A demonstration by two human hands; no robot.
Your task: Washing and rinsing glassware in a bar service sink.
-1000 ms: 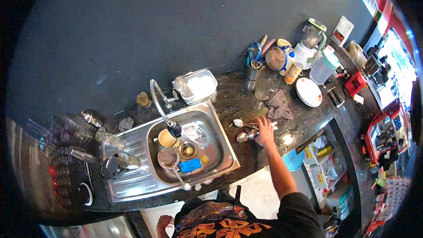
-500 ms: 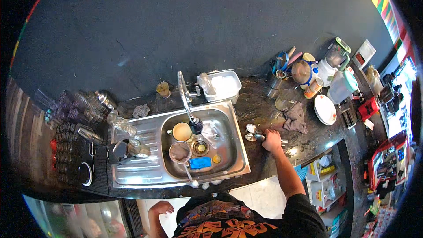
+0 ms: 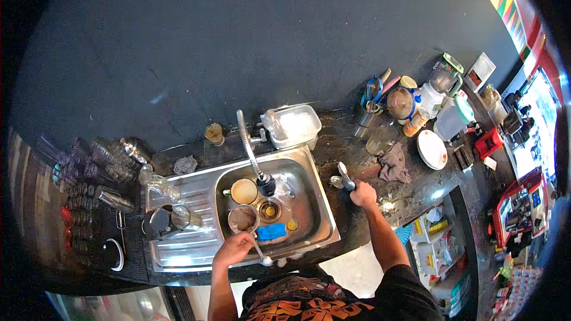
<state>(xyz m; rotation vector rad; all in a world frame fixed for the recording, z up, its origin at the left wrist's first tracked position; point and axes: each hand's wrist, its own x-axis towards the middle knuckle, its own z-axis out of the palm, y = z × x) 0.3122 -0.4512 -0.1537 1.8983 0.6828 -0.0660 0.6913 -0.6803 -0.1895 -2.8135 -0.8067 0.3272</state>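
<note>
My left hand (image 3: pixel 234 249) is at the front rim of the sink (image 3: pixel 321 202), its fingers closed at the handle of a round strainer (image 3: pixel 242 218) resting in the basin. Over the counter right of the sink, my right hand (image 3: pixel 363 194) grips a bundle of cutlery (image 3: pixel 342 177), spoon and fork heads pointing left. Its palm hides the other ends. In the basin are a cream-filled mug (image 3: pixel 244 191), a blue sponge (image 3: pixel 272 232), a small yellow round piece (image 3: pixel 292 224) and a round metal drain piece (image 3: pixel 270 210). The flexible faucet (image 3: pixel 245 137) hangs above.
Glass pitchers (image 3: pixel 184 217) stand on the drainboard, with rows of glasses (image 3: pixel 89 202) to the left. A white tub (image 3: pixel 297 125) sits behind the sink. To the right lie a grey cloth (image 3: pixel 394 163), a white bowl (image 3: pixel 432 149) and a blender (image 3: pixel 443 80).
My left hand has come up from below the counter edge to the strainer's handle. My right hand has moved slightly left, and the cutlery in it has turned more upright.
</note>
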